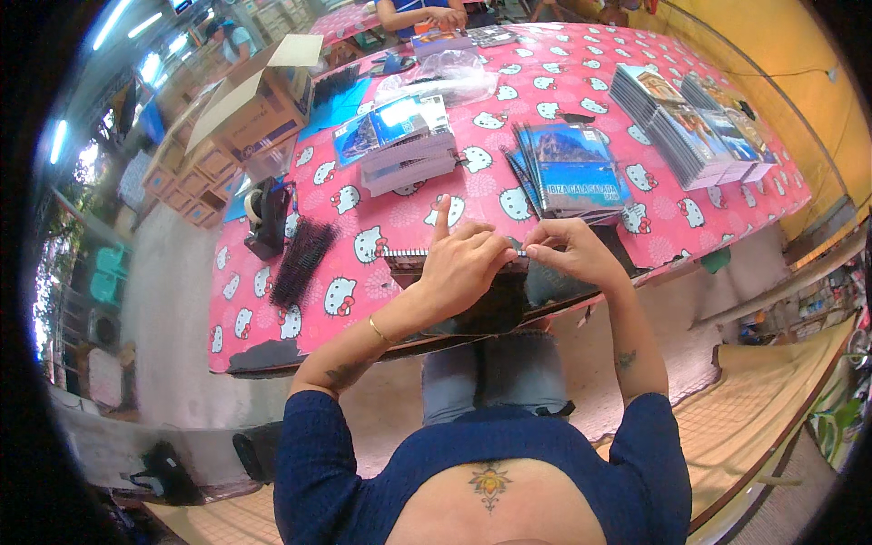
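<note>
At the table's near edge lies a spiral-bound booklet (407, 261), its dark coil running along the far edge. My left hand (463, 265) is over it, index finger pointing up and the other fingers curled onto the bound edge. Beside it, my right hand (572, 254) pinches at the right end of the coil, fingertips almost meeting the left ones. The hands hide much of the booklet. Just beyond my right hand is a stack of blue-covered wire-bound calendars (574, 173). Loose black binding coils (304, 262) lie to the left.
A pink patterned cloth covers the table (350, 245). A black tape dispenser (268, 216) stands at its left edge. Farther back are a booklet stack (409, 159), a clear plastic bag (445, 77) and an open carton (259, 113). Calendar stacks (690, 136) stand right. Another person (422, 14) sits opposite.
</note>
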A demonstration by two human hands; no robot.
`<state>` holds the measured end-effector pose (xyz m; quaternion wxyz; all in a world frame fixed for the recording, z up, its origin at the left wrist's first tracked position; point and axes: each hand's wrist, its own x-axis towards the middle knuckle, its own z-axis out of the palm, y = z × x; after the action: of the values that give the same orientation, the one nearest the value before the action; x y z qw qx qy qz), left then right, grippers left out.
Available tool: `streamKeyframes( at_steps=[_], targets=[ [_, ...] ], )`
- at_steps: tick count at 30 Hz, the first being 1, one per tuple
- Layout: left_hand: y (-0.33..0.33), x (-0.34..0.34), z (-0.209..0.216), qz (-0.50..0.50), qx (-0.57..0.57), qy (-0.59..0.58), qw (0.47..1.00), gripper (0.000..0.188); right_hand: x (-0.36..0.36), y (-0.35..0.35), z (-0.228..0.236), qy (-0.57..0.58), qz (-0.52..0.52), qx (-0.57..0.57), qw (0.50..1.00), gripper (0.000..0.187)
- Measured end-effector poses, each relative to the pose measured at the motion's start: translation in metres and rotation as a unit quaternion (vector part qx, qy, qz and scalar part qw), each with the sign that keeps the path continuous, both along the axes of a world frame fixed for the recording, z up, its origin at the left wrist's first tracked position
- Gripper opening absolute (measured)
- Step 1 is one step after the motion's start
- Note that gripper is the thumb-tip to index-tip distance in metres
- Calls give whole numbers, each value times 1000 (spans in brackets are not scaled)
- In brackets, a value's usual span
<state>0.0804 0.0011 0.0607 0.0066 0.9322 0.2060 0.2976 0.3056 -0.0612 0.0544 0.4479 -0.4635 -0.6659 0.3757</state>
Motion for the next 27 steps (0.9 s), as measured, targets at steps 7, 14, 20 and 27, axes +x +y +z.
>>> streamKeyframes(
  at_steps=[7, 14, 20, 27],
  targets=[
    [-20, -6, 9, 9, -53, 25, 998, 17, -44, 0, -16, -73, -205, 191, 957, 10],
    [-10, -24, 79, 50, -85, -131, 986, 28, -84, -70, 34, 55, -173, 147, 972, 47],
    [-25, -7, 118, -201, -106, -183, 957, 25, -74, -49, 1, 231, -294, 149, 915, 63],
    [241, -78, -14, 196, 101, -27, 975, 26, 129, 35, 24, 27, -245, 9, 969, 76]
  ],
)
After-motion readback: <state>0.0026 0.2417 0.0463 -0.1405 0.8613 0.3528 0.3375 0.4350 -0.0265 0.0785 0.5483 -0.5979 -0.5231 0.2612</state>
